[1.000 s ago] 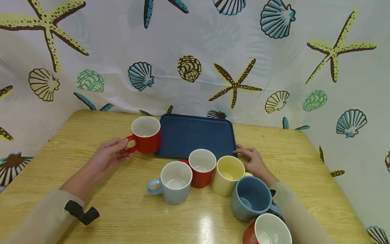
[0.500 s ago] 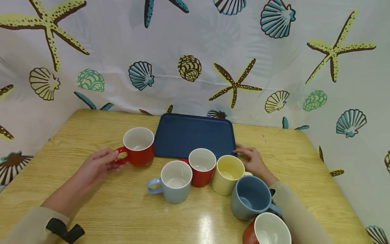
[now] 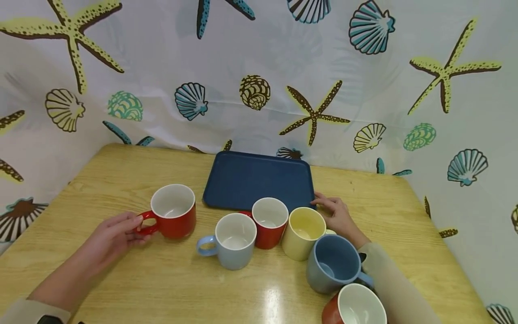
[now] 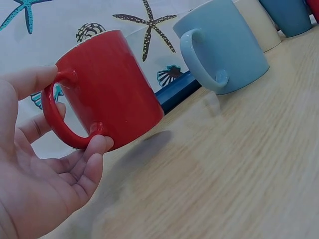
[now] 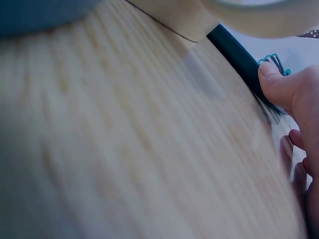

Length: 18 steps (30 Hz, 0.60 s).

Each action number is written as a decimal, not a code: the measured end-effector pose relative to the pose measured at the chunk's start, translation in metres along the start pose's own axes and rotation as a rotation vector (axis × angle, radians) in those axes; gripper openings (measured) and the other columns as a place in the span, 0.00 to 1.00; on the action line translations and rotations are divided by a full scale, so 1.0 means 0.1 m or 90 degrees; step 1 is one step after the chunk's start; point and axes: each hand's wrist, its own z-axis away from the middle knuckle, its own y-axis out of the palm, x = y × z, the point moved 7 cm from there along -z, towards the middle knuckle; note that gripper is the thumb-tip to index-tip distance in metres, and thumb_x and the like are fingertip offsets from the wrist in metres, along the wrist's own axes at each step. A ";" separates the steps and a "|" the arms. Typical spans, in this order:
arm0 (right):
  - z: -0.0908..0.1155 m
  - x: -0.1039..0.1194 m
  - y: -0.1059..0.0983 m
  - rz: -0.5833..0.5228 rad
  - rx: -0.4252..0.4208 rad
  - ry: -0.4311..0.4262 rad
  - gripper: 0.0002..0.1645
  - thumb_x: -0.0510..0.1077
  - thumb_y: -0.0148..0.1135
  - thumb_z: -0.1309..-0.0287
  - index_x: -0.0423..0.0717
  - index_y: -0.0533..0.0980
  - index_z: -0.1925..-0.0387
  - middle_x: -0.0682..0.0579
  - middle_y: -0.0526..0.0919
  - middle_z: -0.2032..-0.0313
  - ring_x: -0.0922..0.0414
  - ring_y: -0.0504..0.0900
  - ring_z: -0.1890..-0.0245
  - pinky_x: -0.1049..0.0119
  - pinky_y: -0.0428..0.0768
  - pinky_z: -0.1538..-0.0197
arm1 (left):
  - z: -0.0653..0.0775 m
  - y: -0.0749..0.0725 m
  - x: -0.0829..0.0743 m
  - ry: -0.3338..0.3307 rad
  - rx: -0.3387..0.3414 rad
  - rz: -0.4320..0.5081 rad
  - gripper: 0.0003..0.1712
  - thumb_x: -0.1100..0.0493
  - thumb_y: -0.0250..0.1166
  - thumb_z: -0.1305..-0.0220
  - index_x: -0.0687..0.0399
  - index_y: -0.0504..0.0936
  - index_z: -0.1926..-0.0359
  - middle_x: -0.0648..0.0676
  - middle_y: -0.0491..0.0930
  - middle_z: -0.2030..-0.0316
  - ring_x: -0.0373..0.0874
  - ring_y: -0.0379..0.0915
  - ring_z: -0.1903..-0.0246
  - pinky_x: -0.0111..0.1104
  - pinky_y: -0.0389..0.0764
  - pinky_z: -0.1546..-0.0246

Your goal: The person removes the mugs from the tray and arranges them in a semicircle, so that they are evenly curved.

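red mug (image 3: 173, 211), empty, upright on the table (image 3: 121, 270); navy tray (image 3: 259, 180) bare.

My left grip (image 3: 115, 234) has a red mug (image 3: 173, 217) with a white inside. Before me stand a navy tray (image 3: 259, 181) and pale blue (image 3: 234, 240), red (image 3: 269, 222), cream-yellow (image 3: 302, 232) and slate-blue (image 3: 333, 263) mugs on the light wood-grain counter (image 3: 170, 288). Behind hangs a white curtain (image 3: 259, 67) patterned with yellow starfish and teal shells.

Six mugs in all: three red mugs, one (image 3: 173, 211) left of the tray, one (image 3: 269, 222) at its near edge, one (image 3: 356, 306) nearest the viewer; one light blue mug (image 3: 233, 240); one yellow mug (image 3: 302, 231); one dark blue mug (image 3: 332, 263). One blue tray (image 3: 259, 180). One wooden counter (image 3: 162, 279). Two hands, left hand (image 3: 109, 236) and right hand (image 3: 337, 216).
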 end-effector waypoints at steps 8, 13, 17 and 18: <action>0.02 -0.01 0.03 0.007 -0.006 -0.012 0.22 0.42 0.67 0.50 0.48 0.78 0.50 0.51 0.64 0.34 0.49 0.61 0.45 0.41 0.52 0.43 | 0.30 -0.10 0.10 -0.033 0.014 -0.047 0.17 0.63 0.42 0.27 0.56 0.77 0.68 0.52 0.80 0.65 0.50 0.80 0.62 0.36 0.80 0.60; 0.02 0.00 0.03 0.014 -0.001 -0.011 0.23 0.42 0.66 0.50 0.49 0.78 0.49 0.52 0.64 0.34 0.49 0.61 0.44 0.41 0.52 0.43 | 0.49 -0.12 0.14 -0.047 0.049 -0.089 0.19 0.64 0.38 0.26 0.55 0.75 0.68 0.50 0.79 0.65 0.50 0.80 0.60 0.35 0.79 0.58; 0.02 0.00 0.02 0.021 -0.001 -0.011 0.23 0.42 0.66 0.50 0.48 0.77 0.49 0.51 0.63 0.34 0.49 0.60 0.44 0.41 0.52 0.42 | 0.64 -0.13 0.19 -0.095 0.070 -0.107 0.19 0.63 0.37 0.26 0.54 0.74 0.67 0.48 0.79 0.61 0.49 0.78 0.56 0.35 0.78 0.55; 0.02 0.00 0.02 0.019 0.000 -0.007 0.23 0.43 0.66 0.50 0.48 0.77 0.49 0.52 0.63 0.34 0.49 0.60 0.44 0.41 0.51 0.42 | 0.67 -0.12 0.20 -0.104 0.083 -0.104 0.19 0.63 0.36 0.26 0.54 0.75 0.66 0.49 0.79 0.60 0.49 0.78 0.56 0.35 0.77 0.55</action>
